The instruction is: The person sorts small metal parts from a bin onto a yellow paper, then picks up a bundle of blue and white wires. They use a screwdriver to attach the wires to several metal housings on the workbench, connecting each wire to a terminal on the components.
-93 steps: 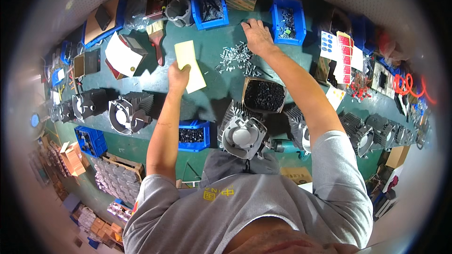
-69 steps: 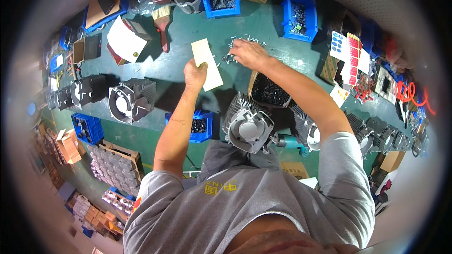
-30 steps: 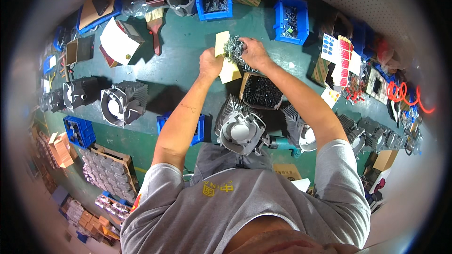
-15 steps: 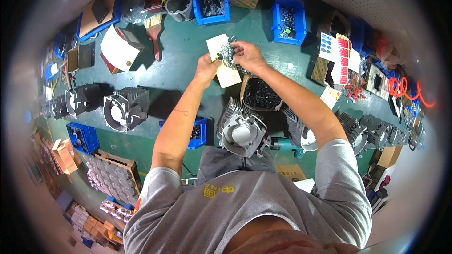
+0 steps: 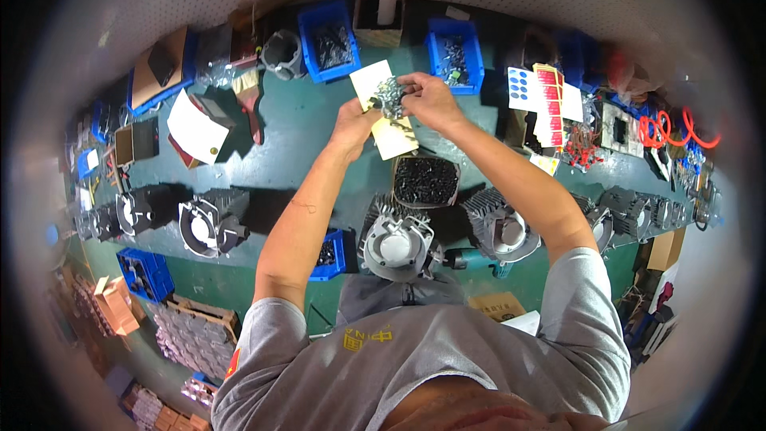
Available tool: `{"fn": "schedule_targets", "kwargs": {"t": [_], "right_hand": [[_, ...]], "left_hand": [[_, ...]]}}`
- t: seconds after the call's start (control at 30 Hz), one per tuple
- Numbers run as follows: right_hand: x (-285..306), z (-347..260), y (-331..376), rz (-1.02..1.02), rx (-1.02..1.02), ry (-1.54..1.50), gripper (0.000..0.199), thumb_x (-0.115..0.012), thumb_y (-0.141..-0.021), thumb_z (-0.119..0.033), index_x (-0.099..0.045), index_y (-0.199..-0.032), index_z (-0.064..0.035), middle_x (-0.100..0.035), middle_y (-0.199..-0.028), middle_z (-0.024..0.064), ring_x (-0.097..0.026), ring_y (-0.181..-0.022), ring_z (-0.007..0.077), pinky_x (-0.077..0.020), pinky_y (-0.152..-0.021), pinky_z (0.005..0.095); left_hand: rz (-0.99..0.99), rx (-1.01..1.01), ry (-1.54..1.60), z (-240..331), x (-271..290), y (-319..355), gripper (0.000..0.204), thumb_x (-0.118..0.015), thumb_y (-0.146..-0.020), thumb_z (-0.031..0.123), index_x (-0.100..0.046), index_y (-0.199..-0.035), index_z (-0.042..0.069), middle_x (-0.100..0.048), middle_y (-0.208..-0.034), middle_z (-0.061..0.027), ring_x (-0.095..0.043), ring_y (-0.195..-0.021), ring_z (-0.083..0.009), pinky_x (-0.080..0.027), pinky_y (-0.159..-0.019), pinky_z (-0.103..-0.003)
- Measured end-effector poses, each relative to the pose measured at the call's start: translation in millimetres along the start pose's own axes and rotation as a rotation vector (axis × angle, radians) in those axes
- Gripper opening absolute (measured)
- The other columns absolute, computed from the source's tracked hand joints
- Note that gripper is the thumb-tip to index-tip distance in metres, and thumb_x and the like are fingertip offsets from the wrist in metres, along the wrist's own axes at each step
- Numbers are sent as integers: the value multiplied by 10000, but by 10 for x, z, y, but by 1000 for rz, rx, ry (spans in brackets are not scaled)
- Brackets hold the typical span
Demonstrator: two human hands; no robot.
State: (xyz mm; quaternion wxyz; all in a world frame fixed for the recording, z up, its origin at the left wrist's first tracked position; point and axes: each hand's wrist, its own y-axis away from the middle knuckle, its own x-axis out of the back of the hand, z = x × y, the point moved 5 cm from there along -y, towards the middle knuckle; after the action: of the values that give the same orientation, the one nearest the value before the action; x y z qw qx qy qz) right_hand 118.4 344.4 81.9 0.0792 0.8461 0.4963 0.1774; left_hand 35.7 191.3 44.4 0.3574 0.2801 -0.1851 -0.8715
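Above the green workbench, both hands meet at a clump of small shiny metal parts that look like screws; whether a clear bag wraps them cannot be made out. My left hand is closed at its left side, with the thumb toward it. My right hand pinches its right side with bent fingers. A pale yellow paper lies under the clump and shows above and below it. Just nearer than the hands stands an open box of black screws.
Finned grey metal housings line the bench's near edge. Blue bins of small metal parts stand at the back, with another blue bin to the right. A brush lies left, sticker sheets right, a green power tool near.
The whole view has shifted, and the box of black screws now shows clear of my right forearm. Both hands stay at the metal clump, with slight finger movement.
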Motion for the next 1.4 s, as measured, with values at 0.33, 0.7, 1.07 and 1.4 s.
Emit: {"fn": "schedule_targets", "kwargs": {"t": [0.33, 0.7, 1.07, 1.4], "right_hand": [[1267, 389, -731, 138, -310, -237, 173, -651, -951, -109, -670, -1059, 24, -697, -902, 111, -703, -725, 220, -647, -652, 365], [1364, 458, -620, 234, -155, -189, 318, -610, -939, -24, -642, -1248, 43, -712, -1020, 119, -722, -844, 225, -634, -703, 343], [1572, 1050, 449, -403, -296, 936, 297, -744, -784, -195, -729, -986, 22, -742, -881, 186, -754, -712, 266, -619, -689, 369], [1132, 1294, 839, -629, -480, 1095, 241, -824, -702, -70, -737, -906, 27, -757, -895, 178, -762, -810, 306, -621, -716, 409]], "left_hand": [[-36, -152, -587, 353, -1125, -1038, 143, -699, -880, 41, -716, -990, -49, -724, -906, -114, -693, -732, -186, -544, -589, -337], [100, -348, -872, 452, -1013, -1113, 233, -696, -820, 128, -750, -992, -20, -743, -934, -217, -730, -897, -337, -556, -806, -416], [101, -441, -995, 15, 572, -86, 199, -666, -859, 128, -692, -952, -46, -717, -863, -240, -720, -786, -384, -555, -720, -433], [-137, -128, -1411, -186, 563, 697, 234, -653, -813, 219, -694, -939, 26, -701, -916, -251, -672, -897, -462, -547, -797, -513]]}}
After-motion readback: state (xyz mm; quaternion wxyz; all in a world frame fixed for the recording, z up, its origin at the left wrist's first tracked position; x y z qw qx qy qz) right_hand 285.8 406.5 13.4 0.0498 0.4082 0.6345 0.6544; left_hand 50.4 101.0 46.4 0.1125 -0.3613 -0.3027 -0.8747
